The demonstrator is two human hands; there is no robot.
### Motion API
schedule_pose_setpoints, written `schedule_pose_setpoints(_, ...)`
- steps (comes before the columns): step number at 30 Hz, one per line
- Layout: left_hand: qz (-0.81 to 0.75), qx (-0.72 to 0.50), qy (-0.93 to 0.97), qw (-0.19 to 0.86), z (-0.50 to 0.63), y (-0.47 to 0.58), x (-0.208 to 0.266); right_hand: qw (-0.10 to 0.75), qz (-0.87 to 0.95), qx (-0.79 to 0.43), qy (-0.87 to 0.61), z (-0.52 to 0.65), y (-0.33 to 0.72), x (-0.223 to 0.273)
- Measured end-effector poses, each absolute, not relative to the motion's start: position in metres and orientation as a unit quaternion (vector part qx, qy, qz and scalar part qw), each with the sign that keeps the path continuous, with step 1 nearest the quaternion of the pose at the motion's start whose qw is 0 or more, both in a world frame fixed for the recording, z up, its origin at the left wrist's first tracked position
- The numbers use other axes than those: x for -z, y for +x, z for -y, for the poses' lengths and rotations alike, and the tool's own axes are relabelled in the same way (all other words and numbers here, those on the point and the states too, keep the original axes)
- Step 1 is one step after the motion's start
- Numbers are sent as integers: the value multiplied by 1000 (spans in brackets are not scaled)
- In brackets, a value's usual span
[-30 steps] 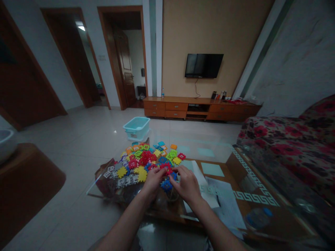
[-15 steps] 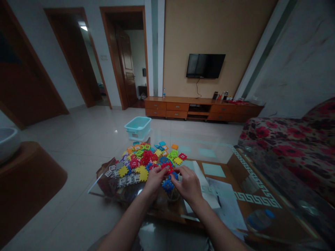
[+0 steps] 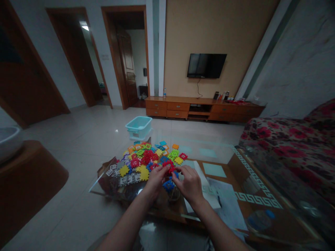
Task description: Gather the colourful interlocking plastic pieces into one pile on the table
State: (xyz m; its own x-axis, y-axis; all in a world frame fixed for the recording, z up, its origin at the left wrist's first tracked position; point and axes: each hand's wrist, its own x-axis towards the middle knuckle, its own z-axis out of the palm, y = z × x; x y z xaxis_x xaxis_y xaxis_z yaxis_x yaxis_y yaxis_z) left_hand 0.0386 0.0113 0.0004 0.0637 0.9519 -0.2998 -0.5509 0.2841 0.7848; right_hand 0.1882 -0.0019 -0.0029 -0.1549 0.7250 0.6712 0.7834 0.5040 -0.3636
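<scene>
Both my hands meet above the near part of a glass table. Between the thumb and fingers of my left hand point(image 3: 157, 178) is a red interlocking tile point(image 3: 169, 166), toothed along its edges. My right hand point(image 3: 188, 181) pinches a blue interlocking tile point(image 3: 176, 175) right beside the red one; whether the two are joined I cannot tell. Another blue tile point(image 3: 169, 185) shows just below, between my hands, partly covered by the fingers. Beyond them spreads a heap of similar tiles in many colours, among them a yellow tile point(image 3: 143, 172) and a green tile point(image 3: 173, 154).
The glass table point(image 3: 222, 161) holds paper sheets point(image 3: 230, 200) on the right and a clear bottle point(image 3: 261, 219) with a blue cap. A turquoise bin point(image 3: 138, 128) stands past the heap. A flowered sofa point(image 3: 285, 136) is at the right, a bowl point(image 3: 10, 143) at the left.
The view has shifted very slightly. My hands stay together at the same spot, and the blue tile below them has tilted a little.
</scene>
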Motion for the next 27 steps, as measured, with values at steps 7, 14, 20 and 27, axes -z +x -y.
schedule_pose_setpoints(7, -406, -523, 247, 708, -12, 36, 2, 426, 755, 54, -496, 0, 191, 1)
schedule_pose_setpoints(14, -432, -497, 255, 708, -16, 31, 6, 449, 737, 78, -500, -5, 202, -4)
schedule_pose_setpoints(20, -451, -487, 293, 688, -18, 26, 5, 448, 727, 84, -514, -8, 212, -5)
schedule_pose_setpoints(27, -529, -476, 415, 566, -23, 15, 8, 450, 714, 84, -531, -10, 225, -3)
